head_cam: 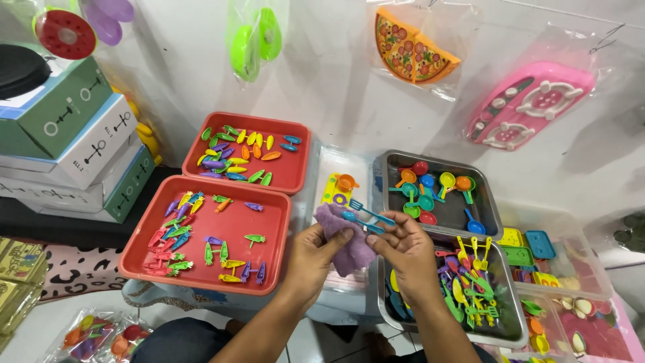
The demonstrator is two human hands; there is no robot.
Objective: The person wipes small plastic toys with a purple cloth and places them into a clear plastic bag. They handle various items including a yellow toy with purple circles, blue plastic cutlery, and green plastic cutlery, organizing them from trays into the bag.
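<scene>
My left hand (310, 255) holds a purple cloth (346, 238) against small blue toy utensils. My right hand (406, 252) pinches those utensils, a blue toy fork and spoon (366, 216), at their handles. Both hands hover over a clear plastic box (336, 168) holding a yellow toy piece with an orange cup (339, 186). Just under my right hand a metal tray (512, 316) is filled with several coloured toy forks, spoons and knives.
Two red trays (275, 222) (302, 161) at left hold small toy vegetables. A metal tray (393, 165) behind holds toy pans and ladles. Clear bins (591, 269) of toy pieces lie at right. Stacked boxes (74, 148) stand at far left, bagged toys hang on the wall.
</scene>
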